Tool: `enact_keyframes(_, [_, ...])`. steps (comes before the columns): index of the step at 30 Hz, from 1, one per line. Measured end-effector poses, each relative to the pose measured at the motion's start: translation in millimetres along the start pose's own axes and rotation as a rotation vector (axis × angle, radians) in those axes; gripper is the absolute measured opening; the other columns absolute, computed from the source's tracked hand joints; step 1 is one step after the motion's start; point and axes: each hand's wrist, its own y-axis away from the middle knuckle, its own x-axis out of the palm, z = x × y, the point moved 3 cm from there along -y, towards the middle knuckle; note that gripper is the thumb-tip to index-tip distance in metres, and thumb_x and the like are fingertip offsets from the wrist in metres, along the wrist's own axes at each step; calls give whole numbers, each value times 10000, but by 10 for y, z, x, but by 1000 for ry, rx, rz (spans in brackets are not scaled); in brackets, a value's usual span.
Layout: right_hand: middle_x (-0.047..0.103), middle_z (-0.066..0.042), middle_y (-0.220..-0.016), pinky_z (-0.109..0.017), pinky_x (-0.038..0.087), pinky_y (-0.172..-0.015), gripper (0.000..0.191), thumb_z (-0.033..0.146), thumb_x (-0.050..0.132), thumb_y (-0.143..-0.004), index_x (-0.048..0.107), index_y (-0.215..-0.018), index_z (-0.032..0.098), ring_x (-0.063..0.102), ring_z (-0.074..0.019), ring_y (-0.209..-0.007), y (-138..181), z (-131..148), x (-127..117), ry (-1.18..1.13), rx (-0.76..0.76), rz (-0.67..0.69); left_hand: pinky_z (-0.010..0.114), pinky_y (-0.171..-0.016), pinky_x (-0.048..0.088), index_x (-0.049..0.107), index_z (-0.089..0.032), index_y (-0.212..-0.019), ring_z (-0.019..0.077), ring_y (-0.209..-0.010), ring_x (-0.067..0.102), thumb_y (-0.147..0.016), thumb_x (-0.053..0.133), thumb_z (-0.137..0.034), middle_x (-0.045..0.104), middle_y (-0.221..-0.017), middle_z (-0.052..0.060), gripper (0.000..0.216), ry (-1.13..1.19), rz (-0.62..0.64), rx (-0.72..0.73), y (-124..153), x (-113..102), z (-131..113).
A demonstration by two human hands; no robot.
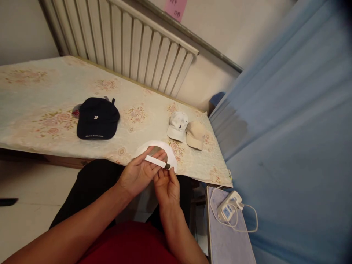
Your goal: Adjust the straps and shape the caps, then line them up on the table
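A white baseball cap (171,152) is between my two hands at the near edge of the table, its back opening and strap (155,160) toward me. My left hand (139,174) is closed on the cap at the strap's left end, some fingers inside the back opening. At the strap's right end, by a dark fastener (167,166), my right hand (167,186) grips the cap with thumb and fingertips. The cap's front is hidden. A black cap (98,119) with small white lettering lies to the left. Beyond my hands sit a smaller white cap (178,126) and a beige cap (195,135), side by side.
The table (148,106) has a floral cover. Behind it stands a white radiator (129,47). A blue curtain (288,128) hangs on the right. A power strip (230,206) with a white cable rests on a small side table (231,244) at lower right.
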Motion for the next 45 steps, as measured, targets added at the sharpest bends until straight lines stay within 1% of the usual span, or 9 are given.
enact_keyframes(6, [749,-70,-1043,-463,436,-1102,158,228,593,-864,675,-994,190,646,-196,-1145,43,145,1,13,-34,0,399,-924,580,491,-89,-1324,243,-1033,700,-1002,358,-197,718,-1059,145,364,81,-128,38,-13,11,-113])
enact_keyframes(11, [744,-92,-1094,-436,442,-1095,246,325,563,-911,687,-1026,146,652,-193,-1142,72,130,83,-58,29,61,351,-932,579,392,-44,-1417,232,-1082,681,-1008,339,-168,696,-1153,188,430,72,-68,8,26,58,-76])
enact_keyframes(15, [766,-65,-1014,-418,448,-1091,183,251,551,-923,701,-960,153,681,-172,-1086,26,145,105,-54,-4,36,377,-948,570,372,-61,-1445,255,-1098,671,-1004,339,-155,686,-1182,205,452,63,-48,9,55,77,-77])
enact_keyframes(22, [776,-58,-936,-427,473,-1065,187,203,521,-936,700,-928,150,707,-166,-1015,15,276,124,-78,-37,-43,386,-946,568,346,-65,-1471,245,-999,713,-1016,347,-215,747,-1050,161,479,134,-9,139,1,103,-278])
enact_keyframes(28, [771,-52,-965,-464,452,-1079,110,236,624,-873,708,-905,172,690,-190,-1059,-45,439,18,-57,-109,-16,336,-942,561,299,-18,-1489,233,-973,719,-1030,298,-244,751,-1026,173,511,191,14,106,-7,202,-354])
enact_keyframes(32, [695,-88,-1223,-515,405,-1105,411,469,733,-770,682,-1080,204,624,-244,-1188,-31,370,113,19,-163,185,344,-1000,525,333,-68,-1489,214,-990,715,-1022,311,-191,742,-1083,151,484,151,22,120,-24,274,-206])
enact_keyframes(35, [609,-111,-1350,-522,378,-1119,669,492,778,-704,566,-1277,218,592,-260,-1227,24,204,283,172,-215,319,366,-1045,492,372,-71,-1471,222,-1055,692,-1000,369,-146,717,-1154,157,477,66,20,109,-57,273,-18])
enact_keyframes(41, [648,-101,-1276,-436,403,-1115,526,352,655,-837,484,-1303,178,645,-181,-1134,-15,15,362,260,-404,50,374,-1073,465,422,-19,-1426,246,-1112,665,-955,457,-99,707,-1165,181,479,-55,33,32,-89,187,191])
enact_keyframes(45, [629,-82,-1313,-475,460,-1056,484,315,609,-870,461,-1323,230,654,-190,-1125,-78,27,325,227,-394,89,351,-1024,506,422,-28,-1425,221,-1002,713,-997,398,-174,739,-1088,158,453,-17,-46,58,-106,131,80])
